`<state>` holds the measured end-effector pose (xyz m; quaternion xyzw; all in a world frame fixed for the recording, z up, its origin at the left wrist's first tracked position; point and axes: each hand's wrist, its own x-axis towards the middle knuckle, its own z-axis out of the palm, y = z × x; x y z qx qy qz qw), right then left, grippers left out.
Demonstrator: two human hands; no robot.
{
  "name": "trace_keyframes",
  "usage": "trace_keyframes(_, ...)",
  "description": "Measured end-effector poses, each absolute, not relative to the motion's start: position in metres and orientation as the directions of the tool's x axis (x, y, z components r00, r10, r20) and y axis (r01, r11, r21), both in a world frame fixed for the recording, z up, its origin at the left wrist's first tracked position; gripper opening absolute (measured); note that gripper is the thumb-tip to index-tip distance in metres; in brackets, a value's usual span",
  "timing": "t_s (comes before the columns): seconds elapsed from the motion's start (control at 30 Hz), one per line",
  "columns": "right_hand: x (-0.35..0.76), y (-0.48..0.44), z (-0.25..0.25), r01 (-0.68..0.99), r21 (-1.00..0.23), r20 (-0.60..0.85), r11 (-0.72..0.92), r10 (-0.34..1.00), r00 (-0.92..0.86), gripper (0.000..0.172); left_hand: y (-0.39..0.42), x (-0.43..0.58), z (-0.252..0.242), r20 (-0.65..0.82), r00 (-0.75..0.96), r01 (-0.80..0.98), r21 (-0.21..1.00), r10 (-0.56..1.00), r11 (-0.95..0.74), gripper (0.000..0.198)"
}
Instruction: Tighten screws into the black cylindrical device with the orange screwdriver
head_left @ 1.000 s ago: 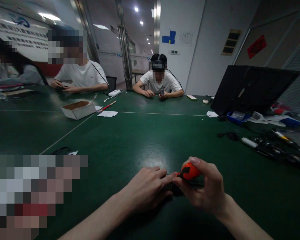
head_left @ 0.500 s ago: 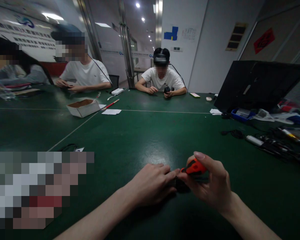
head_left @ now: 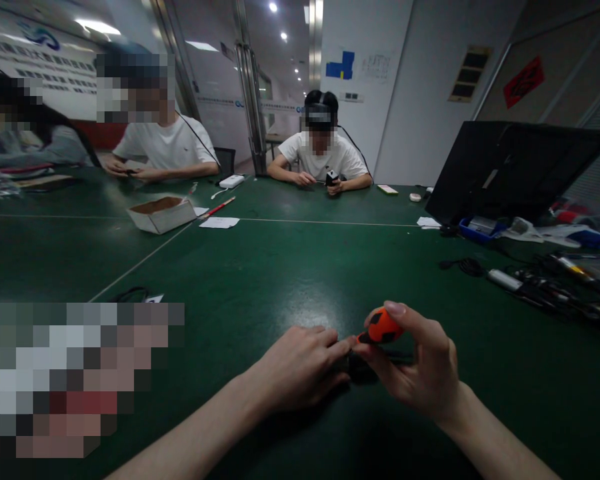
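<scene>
In the head view, my right hand (head_left: 427,373) pinches the orange-and-black handle of a screwdriver (head_left: 384,325) between thumb and fingers. The handle slants down toward my left fingertips, and its tip is hidden there. My left hand (head_left: 303,363) lies low over the table, its fingers closed round a small dark object (head_left: 364,367) that shows only partly between the two hands. What kind of object this is cannot be made out in the shadow.
The green table (head_left: 260,267) carries an open white box (head_left: 163,217), a red pencil (head_left: 220,207) and paper (head_left: 219,223). Right of my hands lie tangled cables and tools (head_left: 540,290) before a black monitor (head_left: 515,173). Several people sit around, one opposite (head_left: 325,153).
The screwdriver handle has turned in my right fingers, showing different black patches. My left hand stays at the dark object. The whole view has shifted slightly.
</scene>
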<state>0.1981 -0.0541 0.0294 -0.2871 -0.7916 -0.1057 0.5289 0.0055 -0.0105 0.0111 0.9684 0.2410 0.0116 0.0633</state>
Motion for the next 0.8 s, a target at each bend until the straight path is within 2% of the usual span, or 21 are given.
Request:
trace_keyframes(0.1, 0.1963, -0.0536, 0.0324, 0.539, -0.125, 0.906, 0.833, 0.317, -0.28, 0.062, -0.0103, 0.0059, 0.0111, -0.015, 0.884, 0.466, 0.114, 0.468, -0.877, 0.03)
trace_keyframes(0.33, 0.1941, -0.052, 0.0318, 0.583, -0.098, 0.932, 0.806, 0.28, -0.231, 0.061, -0.0098, 0.0057, 0.0108, -0.014, 0.881, 0.47, 0.128, 0.473, -0.873, 0.027)
trace_keyframes(0.5, 0.1912, -0.0541, 0.0352, 0.54, -0.09, 0.92, 0.837, 0.278, -0.277, 0.054, -0.0092, 0.0051, 0.0075, 0.019, 0.885, 0.459, 0.141, 0.466, -0.877, 0.028)
trace_keyframes(0.63, 0.1914, -0.0553, 0.0321, 0.54, -0.126, 0.907, 0.832, 0.316, -0.276, 0.059, -0.0086, 0.0053, 0.0064, 0.017, 0.883, 0.461, 0.144, 0.468, -0.875, 0.027)
trace_keyframes(0.8, 0.1933, -0.0519, 0.0273, 0.554, -0.12, 0.929, 0.823, 0.289, -0.229, 0.065, -0.0081, 0.0048, 0.0058, 0.035, 0.887, 0.451, 0.15, 0.461, -0.88, 0.028)
